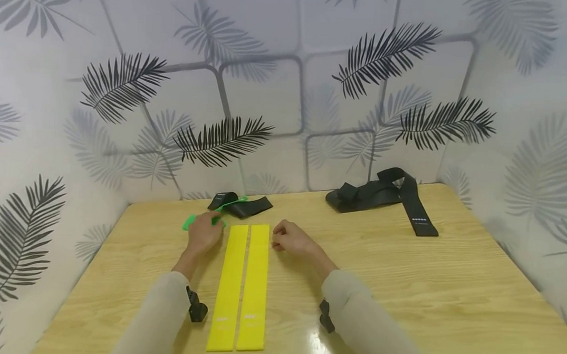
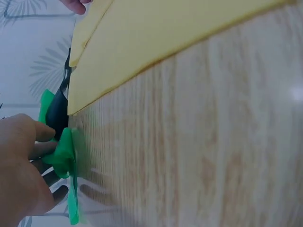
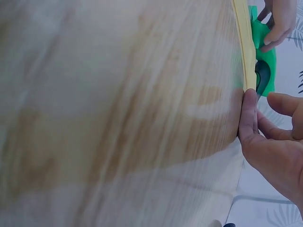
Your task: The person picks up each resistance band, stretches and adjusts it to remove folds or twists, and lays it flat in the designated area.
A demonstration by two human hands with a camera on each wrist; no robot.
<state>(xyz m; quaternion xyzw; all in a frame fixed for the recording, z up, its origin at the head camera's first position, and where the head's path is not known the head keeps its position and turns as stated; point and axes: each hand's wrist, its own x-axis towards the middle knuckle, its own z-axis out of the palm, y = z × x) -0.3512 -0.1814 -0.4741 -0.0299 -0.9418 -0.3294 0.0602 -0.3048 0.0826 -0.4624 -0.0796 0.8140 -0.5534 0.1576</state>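
Two flat yellow resistance bands lie side by side on the table, with small pale print at their near ends. Just left of their far end, my left hand holds a crumpled green resistance band. Part of the green band is hidden by the hand and part reaches over a black band. My right hand is beside the far right corner of the yellow pair, fingers loosely bent with nothing held. In the right wrist view its fingertips are by the yellow edge; contact is unclear.
Another black band, folded with one end hanging toward me, lies at the table's back right. A leaf-patterned wall covering rises behind and beside the wooden table.
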